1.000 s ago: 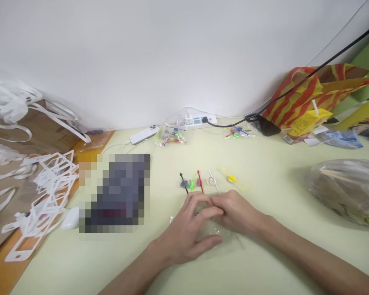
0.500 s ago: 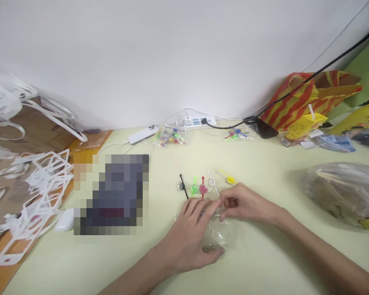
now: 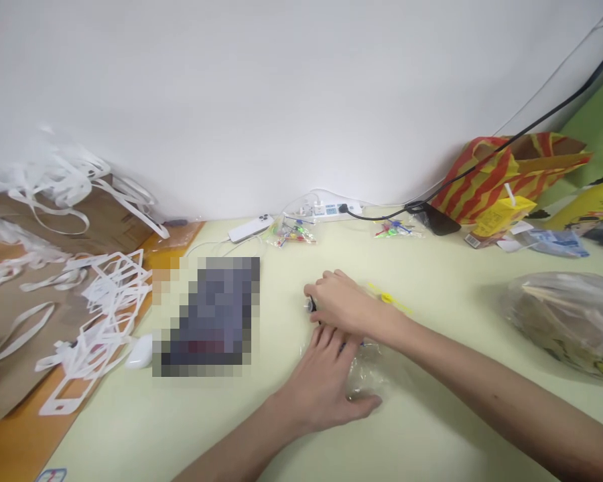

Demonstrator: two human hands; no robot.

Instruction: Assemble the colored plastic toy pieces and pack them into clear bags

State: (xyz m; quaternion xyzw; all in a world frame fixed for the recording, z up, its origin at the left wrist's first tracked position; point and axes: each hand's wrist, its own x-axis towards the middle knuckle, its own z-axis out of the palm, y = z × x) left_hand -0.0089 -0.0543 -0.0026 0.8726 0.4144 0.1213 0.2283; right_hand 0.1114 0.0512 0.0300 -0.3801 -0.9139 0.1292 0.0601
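My left hand (image 3: 324,385) lies over a clear plastic bag (image 3: 366,381), fingers stretched forward and thumb spread to the right. A bit of blue shows in the bag beside the fingers. Crossing beyond it, my right hand (image 3: 342,301) has its thumb and forefinger closed around a black arrow spinner (image 3: 311,305) with a clear round disc. The hand hides most of that piece and the spot where the green, red and white spinners lay. Right of the wrist, a yellow arrow spinner (image 3: 388,297) rests on the table, partly covered by the forearm.
Two clear bags of coloured spinners, one left (image 3: 292,231) and one right (image 3: 398,229), lie near a power strip (image 3: 331,210). A pixelated dark object (image 3: 211,314) and a white case (image 3: 139,352) are leftward. A plastic-wrapped bundle (image 3: 557,321) and a yellow drink carton (image 3: 502,217) stand rightward.
My right hand has moved left, over the row of spinners, and closed on the black one. My left hand stays on the bag. The view has shifted slightly.
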